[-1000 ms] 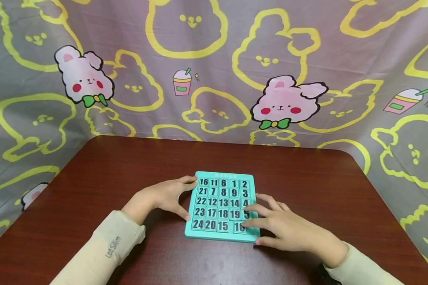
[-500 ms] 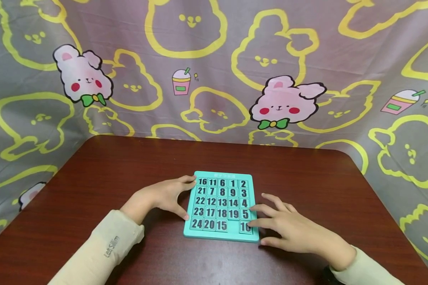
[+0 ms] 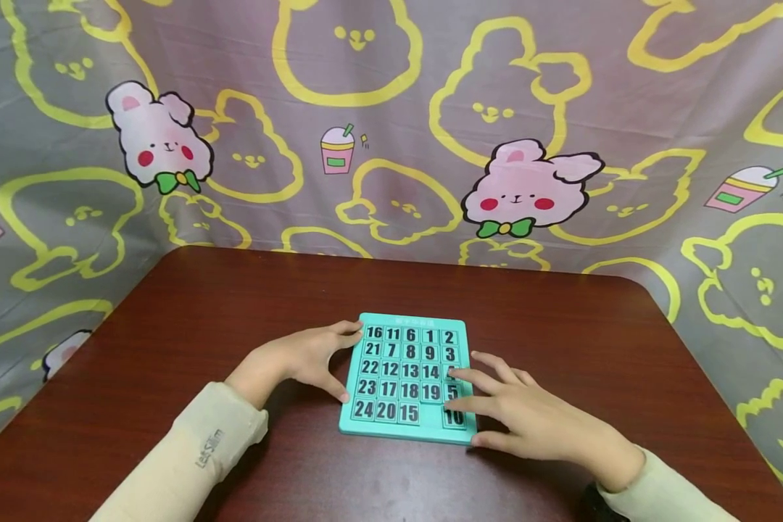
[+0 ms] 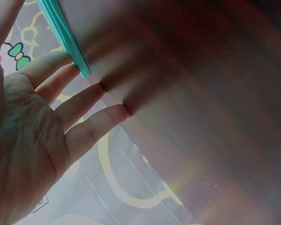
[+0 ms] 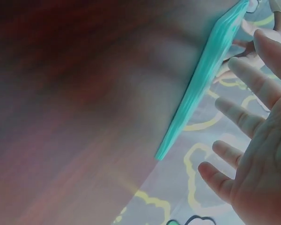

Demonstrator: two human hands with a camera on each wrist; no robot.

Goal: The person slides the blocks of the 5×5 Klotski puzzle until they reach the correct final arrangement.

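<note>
A turquoise number sliding puzzle (image 3: 404,433) lies flat on the table, its tiles in rows. The bottom row reads 24, 20, 15, a gap, then the 10 tile (image 3: 454,419) against the right side. My left hand (image 3: 309,359) steadies the puzzle's left edge, thumb at the lower part and forefingers at the far corner. In the left wrist view its other fingertips (image 4: 124,111) rest on the table. My right hand (image 3: 528,413) spreads over the right edge, fingertips over the 4 and between the 5 and 10, thumb by the near corner. Its fingers look nearly straight in the right wrist view.
The dark red-brown wooden table (image 3: 235,290) has rounded far corners. Behind it and at the sides hangs a grey-pink cloth (image 3: 391,72) printed with rabbits and drink cups.
The 10 tile has slid right to the frame's side, widening the gap beside the 15. My right hand drew back rightward, then came left over the tiles again. The left hand stays put.
</note>
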